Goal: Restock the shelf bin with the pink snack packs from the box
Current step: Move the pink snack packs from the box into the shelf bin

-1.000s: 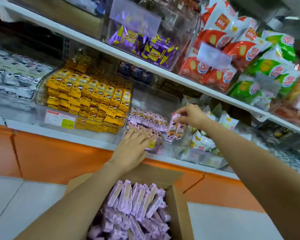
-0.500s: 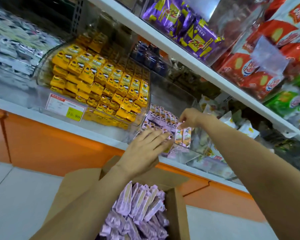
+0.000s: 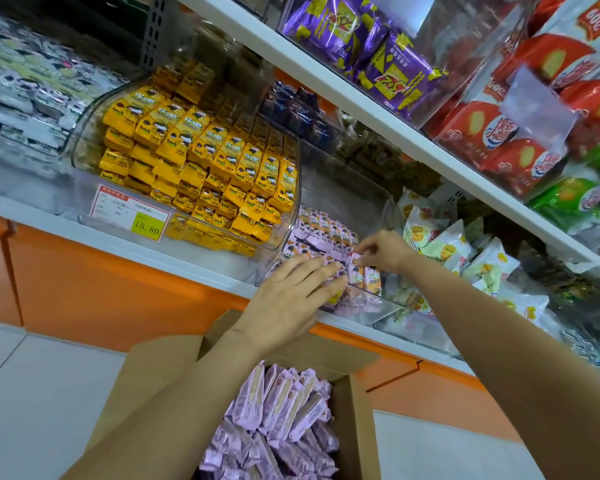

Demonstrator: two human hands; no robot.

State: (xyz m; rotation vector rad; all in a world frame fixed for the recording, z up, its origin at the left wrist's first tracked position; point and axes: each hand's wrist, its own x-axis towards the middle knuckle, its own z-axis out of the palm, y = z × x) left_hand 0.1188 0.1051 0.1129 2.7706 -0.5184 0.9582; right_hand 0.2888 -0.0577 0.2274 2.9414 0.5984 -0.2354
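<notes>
Shelf bin [image 3: 374, 304] rim flanks right hand [image 3: 385, 249] pinching pack [image 3: 355, 275].

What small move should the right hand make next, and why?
Probably the right hand should ease down a little and let go: it pinches the tops of two pink packs that already stand in the clear bin, beside the stocked rows where the flat left hand rests.

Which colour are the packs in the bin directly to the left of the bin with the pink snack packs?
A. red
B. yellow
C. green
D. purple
B: the neighbouring bin on the left of the pink snack packs is full of yellow packs, with a price tag on its front.
</notes>
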